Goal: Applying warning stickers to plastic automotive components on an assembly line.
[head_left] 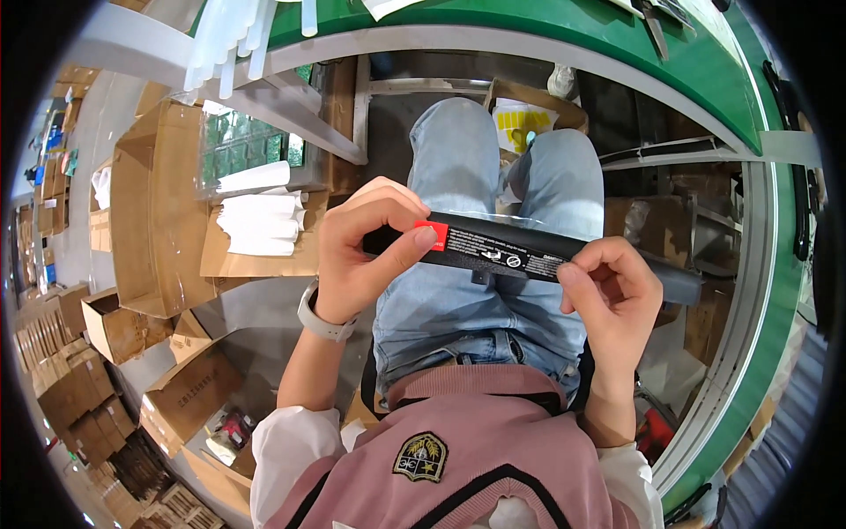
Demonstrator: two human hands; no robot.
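A long black bar lies crosswise in front of me, above my thighs, tilted slightly down to the right. Along its side runs a warning label, black with white print and pictograms and red at its left end. My left hand is closed around the bar's left end, its thumb pressed on the red part. At the label's right end, thumb and forefinger of my right hand are pinched together; whether they grip the label's edge or the bar itself I cannot tell. A thin shiny film edge shows along the bar's top.
A green-topped workbench curves ahead and to the right, with translucent tubes overhanging at its left and scissors on it. Left of my legs stand an open cardboard box and several white rolled pieces. More cartons are behind at left.
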